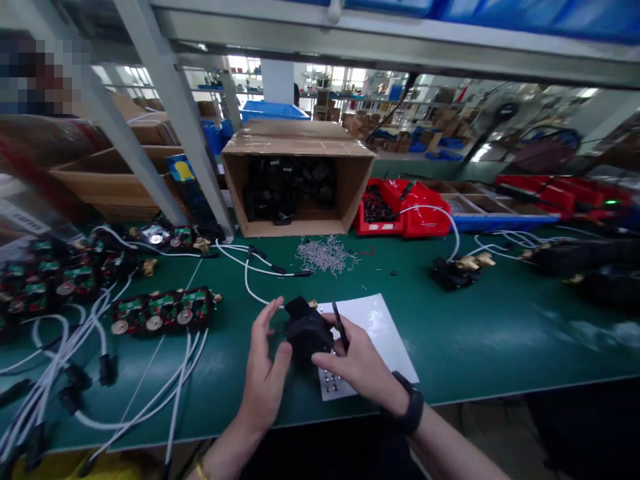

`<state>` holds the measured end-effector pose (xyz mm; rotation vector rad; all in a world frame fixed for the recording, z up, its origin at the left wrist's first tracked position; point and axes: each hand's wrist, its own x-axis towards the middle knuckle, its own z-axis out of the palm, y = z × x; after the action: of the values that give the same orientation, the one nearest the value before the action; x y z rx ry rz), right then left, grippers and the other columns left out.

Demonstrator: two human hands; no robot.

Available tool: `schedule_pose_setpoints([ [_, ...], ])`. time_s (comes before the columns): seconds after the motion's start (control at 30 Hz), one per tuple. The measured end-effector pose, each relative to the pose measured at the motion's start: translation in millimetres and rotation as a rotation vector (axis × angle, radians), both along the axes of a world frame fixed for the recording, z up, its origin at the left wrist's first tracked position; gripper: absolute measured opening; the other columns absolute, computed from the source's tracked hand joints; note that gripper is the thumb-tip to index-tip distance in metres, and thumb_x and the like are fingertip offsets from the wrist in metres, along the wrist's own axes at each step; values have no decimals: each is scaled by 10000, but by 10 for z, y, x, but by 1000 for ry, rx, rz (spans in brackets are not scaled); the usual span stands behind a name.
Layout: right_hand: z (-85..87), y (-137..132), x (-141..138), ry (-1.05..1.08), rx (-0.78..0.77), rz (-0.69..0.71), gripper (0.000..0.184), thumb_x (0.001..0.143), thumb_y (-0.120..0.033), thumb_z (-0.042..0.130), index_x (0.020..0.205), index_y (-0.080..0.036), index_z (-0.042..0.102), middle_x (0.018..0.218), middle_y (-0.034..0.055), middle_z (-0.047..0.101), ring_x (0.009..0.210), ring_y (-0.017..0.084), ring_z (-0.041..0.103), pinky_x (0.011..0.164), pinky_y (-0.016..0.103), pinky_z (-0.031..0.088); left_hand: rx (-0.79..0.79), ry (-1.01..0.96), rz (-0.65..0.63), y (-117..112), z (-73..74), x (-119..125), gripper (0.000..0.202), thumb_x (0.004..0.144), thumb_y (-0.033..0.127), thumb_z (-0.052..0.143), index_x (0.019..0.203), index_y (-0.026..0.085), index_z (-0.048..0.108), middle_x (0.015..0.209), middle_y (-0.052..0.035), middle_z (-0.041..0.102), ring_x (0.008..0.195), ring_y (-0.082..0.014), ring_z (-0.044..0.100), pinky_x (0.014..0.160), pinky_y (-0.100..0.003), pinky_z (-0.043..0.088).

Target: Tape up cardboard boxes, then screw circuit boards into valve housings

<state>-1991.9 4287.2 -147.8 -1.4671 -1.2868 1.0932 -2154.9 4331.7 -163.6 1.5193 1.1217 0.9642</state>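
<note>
Both of my hands meet on a small black plastic unit (306, 328) just above the green bench mat (475, 333). My left hand (266, 365) grips its left side with thumb and fingers. My right hand (356, 359) presses on its right side and also pinches a thin black tool (341, 327) that stands up between the fingers. A white sheet (380, 327) with a few small round stickers lies under my right hand. A brass fitting peeks out behind the unit.
An open cardboard box (299, 179) of black parts lies on its side at the back. A heap of small metal pins (325, 255) lies before it. Red bins (403, 208) stand right of it. Rows of assembled units with white cables (160, 310) fill the left.
</note>
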Motion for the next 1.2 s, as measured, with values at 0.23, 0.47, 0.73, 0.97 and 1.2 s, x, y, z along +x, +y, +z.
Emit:
schedule_pose_setpoints([
  [0.23, -359, -40, 583, -1000, 350, 165, 408, 823, -108, 402, 1189, -224, 540, 1186, 148, 548, 654, 168, 605, 525, 289, 498, -272, -19, -332, 238, -207, 401, 679, 636, 301, 693, 1220, 145, 385, 1045, -83, 578, 835, -195, 554, 742, -321, 439],
  [0.47, -305, -102, 1123, -852, 225, 72, 261, 873, -218, 438, 1095, -250, 571, 1100, 59, 604, 875, 184, 604, 734, 304, 508, -59, 316, -479, 290, -141, 530, 455, 562, 175, 722, 985, 179, 555, 961, -41, 610, 888, -238, 556, 799, -365, 433],
  [0.73, -419, 908, 2081, -832, -201, -285, 82, 702, -134, 657, 768, -155, 615, 832, 65, 615, 804, 208, 580, 730, 337, 437, -53, 255, -656, 993, -127, 318, 399, 874, 343, 408, 1267, 280, 442, 1258, -66, 504, 1087, -211, 512, 923, -379, 410],
  [0.97, -361, 929, 1967, -548, -179, -375, 61, 736, -102, 559, 707, -148, 530, 712, 16, 535, 663, 130, 494, 616, 261, 393, 378, 315, -823, 1116, -332, 1519, 222, 799, 138, 495, 997, 195, 577, 944, -37, 570, 903, -176, 526, 828, -302, 407],
  [1.2, -164, 145, 1359, 358, -211, -299, 265, 742, -398, 566, 861, -167, 509, 545, -96, 298, 386, 36, 132, 337, 189, 131, 220, 299, -869, 1206, -514, 2048, 161, 633, 71, 653, 583, 155, 525, 680, 3, 482, 748, -162, 470, 753, -276, 367],
])
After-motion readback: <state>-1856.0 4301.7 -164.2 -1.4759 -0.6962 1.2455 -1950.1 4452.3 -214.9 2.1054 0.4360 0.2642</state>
